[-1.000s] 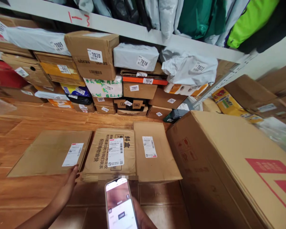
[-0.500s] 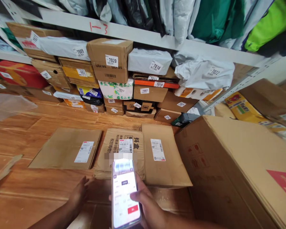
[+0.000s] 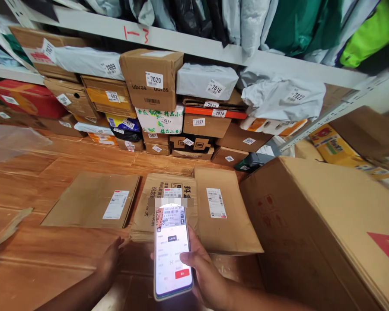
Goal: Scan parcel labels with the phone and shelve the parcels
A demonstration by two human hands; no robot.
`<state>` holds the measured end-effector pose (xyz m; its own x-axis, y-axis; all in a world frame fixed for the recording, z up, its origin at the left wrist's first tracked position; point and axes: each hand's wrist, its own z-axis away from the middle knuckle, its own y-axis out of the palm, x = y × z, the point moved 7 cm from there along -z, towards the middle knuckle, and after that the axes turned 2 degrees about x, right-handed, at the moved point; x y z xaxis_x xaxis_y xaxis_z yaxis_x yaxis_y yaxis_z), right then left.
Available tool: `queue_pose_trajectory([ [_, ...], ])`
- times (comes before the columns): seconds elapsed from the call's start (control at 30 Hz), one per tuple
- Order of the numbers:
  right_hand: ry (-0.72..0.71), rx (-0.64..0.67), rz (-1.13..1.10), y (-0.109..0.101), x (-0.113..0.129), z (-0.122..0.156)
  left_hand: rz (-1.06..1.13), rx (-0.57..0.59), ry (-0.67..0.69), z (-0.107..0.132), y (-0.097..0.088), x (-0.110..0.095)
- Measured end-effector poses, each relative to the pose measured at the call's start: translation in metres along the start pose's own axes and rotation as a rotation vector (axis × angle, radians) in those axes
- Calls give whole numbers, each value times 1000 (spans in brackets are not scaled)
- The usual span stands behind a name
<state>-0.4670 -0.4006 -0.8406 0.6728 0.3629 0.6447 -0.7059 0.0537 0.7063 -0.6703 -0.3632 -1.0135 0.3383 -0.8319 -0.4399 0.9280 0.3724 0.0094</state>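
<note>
A lit smartphone [image 3: 171, 268] is held upright in my right hand [image 3: 205, 268], whose thumb rests over the screen. On the screen a camera picture of a shipping label shows above a form with a red button. Behind the phone lies a flat cardboard parcel with black printing [image 3: 145, 216], its label partly covered by the phone. My left hand [image 3: 109, 259] hovers low at the left, fingers loosely stretched and holding nothing. Close beyond it is a flat brown parcel [image 3: 81, 198] with a white label. A taller cardboard parcel [image 3: 227, 233] adjoins the printed one on the right.
A large carton [image 3: 327, 216] stands at the right. Across the back, numbered boxes and bags, including a carton marked 7020 [image 3: 149, 93], are stacked under a white metal shelf [image 3: 188, 39]. Torn cardboard [image 3: 11, 229] and clear plastic [image 3: 13, 144] lie on the left of the wooden floor.
The phone has risen slightly toward the printed parcel's label, and its camera picture has become sharper. The left hand has shifted slightly right in view. The camera has moved a little.
</note>
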Motion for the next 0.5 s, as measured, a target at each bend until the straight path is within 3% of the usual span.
queue_pose_trajectory([
  [0.5,14,-6,26,-5,2,0,-38,-33,27,3,-5,-2],
])
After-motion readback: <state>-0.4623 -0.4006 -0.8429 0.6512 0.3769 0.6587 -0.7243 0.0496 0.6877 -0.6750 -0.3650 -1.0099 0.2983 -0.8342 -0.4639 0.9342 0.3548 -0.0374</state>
